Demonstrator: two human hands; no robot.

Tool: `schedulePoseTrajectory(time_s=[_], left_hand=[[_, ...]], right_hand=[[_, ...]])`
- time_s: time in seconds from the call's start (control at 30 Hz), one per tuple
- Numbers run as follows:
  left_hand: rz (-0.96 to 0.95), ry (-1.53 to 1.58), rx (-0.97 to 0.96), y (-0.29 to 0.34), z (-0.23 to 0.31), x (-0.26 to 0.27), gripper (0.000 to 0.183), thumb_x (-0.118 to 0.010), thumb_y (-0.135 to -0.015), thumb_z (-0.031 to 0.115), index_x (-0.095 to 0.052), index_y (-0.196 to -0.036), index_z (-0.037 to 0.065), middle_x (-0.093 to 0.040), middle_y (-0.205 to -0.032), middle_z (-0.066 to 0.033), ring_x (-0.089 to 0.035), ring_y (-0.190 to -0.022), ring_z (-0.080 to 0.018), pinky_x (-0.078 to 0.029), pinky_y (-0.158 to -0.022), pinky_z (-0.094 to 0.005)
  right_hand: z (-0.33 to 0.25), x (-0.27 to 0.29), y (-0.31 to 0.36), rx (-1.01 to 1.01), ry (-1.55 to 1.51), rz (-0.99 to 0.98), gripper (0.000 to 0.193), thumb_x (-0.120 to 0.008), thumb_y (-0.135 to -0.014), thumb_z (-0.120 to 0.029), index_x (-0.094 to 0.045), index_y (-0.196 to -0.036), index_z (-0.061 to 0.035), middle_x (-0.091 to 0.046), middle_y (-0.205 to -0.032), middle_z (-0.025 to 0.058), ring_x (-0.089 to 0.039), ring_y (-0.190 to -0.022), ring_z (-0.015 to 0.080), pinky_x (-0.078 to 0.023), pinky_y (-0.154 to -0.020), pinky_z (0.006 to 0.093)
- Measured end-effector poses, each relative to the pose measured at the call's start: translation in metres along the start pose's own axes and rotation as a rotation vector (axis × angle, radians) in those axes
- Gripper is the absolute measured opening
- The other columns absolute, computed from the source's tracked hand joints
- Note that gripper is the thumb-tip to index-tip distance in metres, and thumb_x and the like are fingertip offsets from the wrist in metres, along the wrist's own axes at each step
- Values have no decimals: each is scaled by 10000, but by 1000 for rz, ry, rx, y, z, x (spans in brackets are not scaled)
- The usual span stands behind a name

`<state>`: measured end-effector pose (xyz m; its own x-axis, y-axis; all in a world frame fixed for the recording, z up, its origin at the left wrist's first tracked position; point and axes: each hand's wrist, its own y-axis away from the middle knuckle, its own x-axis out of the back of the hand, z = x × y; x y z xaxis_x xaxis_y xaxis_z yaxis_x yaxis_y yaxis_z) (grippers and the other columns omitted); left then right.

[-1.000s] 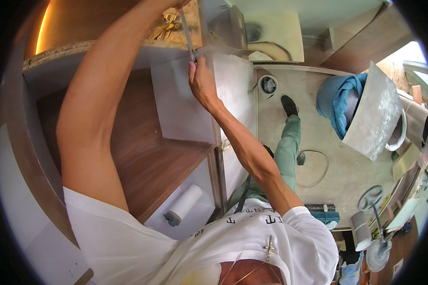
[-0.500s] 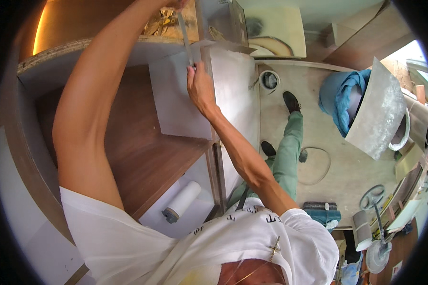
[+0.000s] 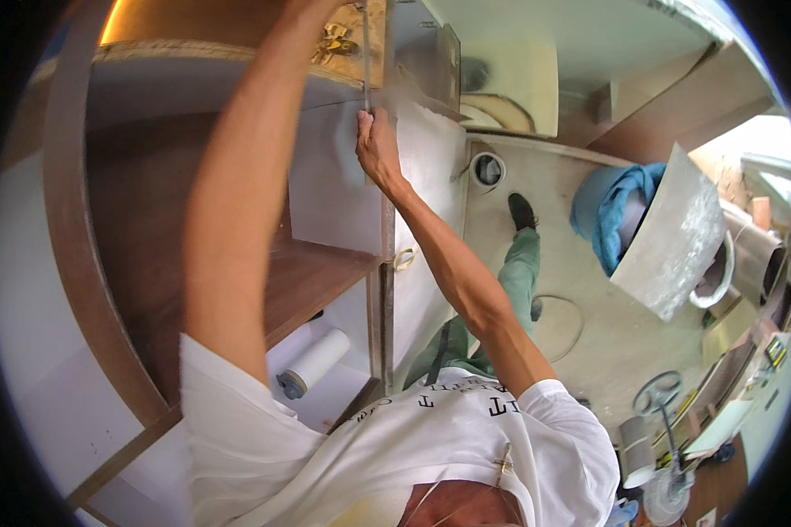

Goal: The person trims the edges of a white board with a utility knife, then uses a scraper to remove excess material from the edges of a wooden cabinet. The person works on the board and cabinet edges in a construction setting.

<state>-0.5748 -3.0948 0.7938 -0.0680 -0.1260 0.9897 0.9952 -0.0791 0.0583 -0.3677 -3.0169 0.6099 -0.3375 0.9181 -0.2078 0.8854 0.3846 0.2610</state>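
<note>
My right hand (image 3: 378, 151) is closed, thumb up, around a narrow flat greyish strip (image 3: 366, 61). The strip runs upright along the front edge of a cabinet's upright panel (image 3: 336, 189), and a short end shows below my fingers. Whether it is metal or trim I cannot make out. My left forearm reaches up across the open cabinet, and the hand is cut off by the top edge. Beside the strip's upper part, yellow-and-black tools (image 3: 336, 42) lie on a board. A brown shelf (image 3: 325, 268) sits below the panel.
A white roll (image 3: 316, 360) lies in the lower compartment. On the floor to the right stand a small white bucket (image 3: 487, 170) and a large bin with blue cloth (image 3: 608, 211), a grey sheet (image 3: 677, 233) leaning on it. A cable (image 3: 580, 329) curls near my leg.
The view has shifted, and the strip now stands more upright against the panel edge. My left hand has gone out past the top edge. My right hand still grips the strip.
</note>
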Motion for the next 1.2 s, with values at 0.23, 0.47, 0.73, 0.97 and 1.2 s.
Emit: schedulePoseTrajectory(time_s=[0.23, 0.47, 0.73, 0.97, 1.2], left_hand=[[605, 253, 263, 116, 51, -23, 178, -608, -938, 165, -709, -1004, 33, -690, -1043, -123, -669, -942, -275, -546, -788, -397], [610, 474, 681, 258, 80, -110, 309, -583, -977, 159, -582, -1256, 26, -596, -1240, -187, -636, -1027, -303, -530, -873, -398], [473, 518, 493, 297, 112, -195, 336, -425, -1044, 209, -482, -1302, 2, -561, -1263, -239, -632, -990, -427, -517, -877, -462], [427, 746, 919, 286, 121, -178, 429, -622, -957, 388, -525, -1185, 38, -700, -961, -221, -679, -889, -405, -534, -741, -473], [737, 576, 821, 268, 92, -210, 411, -628, -956, 348, -581, -1177, 5, -685, -982, -217, -663, -917, -400, -532, -770, -459]], right_hand=[[-12, -14, -23, 69, 148, 136, 361, -449, -1030, -271, -487, -1128, 74, -626, -926, 335, -616, -880, 493, -461, -779, 513], [-24, 28, 6, 27, 120, -28, 384, -389, -1045, -321, -491, -1053, 50, -570, -813, 229, -567, -766, 376, -459, -741, 435], [19, 80, 42, 200, 359, -330, 301, -426, -1047, -327, -428, -1032, -27, -427, -942, 141, -459, -832, 266, -432, -770, 378], [-26, 119, -32, 152, 475, -284, 611, -363, -1045, -530, -596, -1084, 33, -606, -1040, 162, -586, -876, 228, -480, -806, 345], [-53, 84, -171, 266, 406, -346, 621, -409, -996, -594, -589, -1116, -12, -581, -1003, 74, -571, -840, 160, -467, -728, 291]])
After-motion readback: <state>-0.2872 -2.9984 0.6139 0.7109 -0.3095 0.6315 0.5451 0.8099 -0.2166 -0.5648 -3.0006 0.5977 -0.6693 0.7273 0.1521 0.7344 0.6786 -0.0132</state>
